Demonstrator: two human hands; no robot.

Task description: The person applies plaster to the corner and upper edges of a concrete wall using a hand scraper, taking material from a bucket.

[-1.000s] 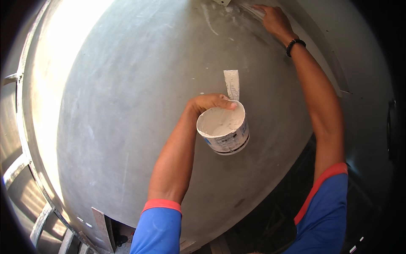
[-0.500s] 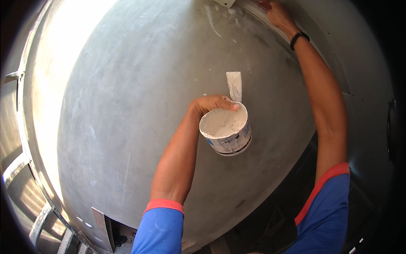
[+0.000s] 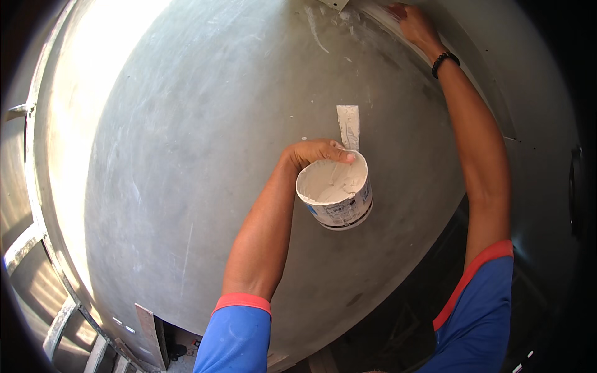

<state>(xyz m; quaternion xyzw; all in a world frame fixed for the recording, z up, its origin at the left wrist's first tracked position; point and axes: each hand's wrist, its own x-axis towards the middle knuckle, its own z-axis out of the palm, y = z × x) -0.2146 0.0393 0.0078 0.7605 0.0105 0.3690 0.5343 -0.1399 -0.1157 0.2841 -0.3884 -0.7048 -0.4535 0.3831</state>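
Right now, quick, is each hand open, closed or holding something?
Left hand: closed on the rim of a white tub.
Right hand: stretched up high; can't tell if it's open, closed or holding anything.

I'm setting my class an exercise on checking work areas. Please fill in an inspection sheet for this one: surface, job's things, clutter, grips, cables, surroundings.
Surface: broad grey surface, with pale scratches and white smears near the top.
Job's things: round tub with pale paste inside; a flat, paste-smeared strip stands up behind it.
Clutter: a narrow board at lower left; a small dark item beside it, too small to tell.
Grips: left hand holds the tub, thumb over its rim; right hand is at the upper right, and whether it holds anything cannot be told.
Cables: nothing seen.
Surroundings: ladder-like frame at left; dark area at lower right.
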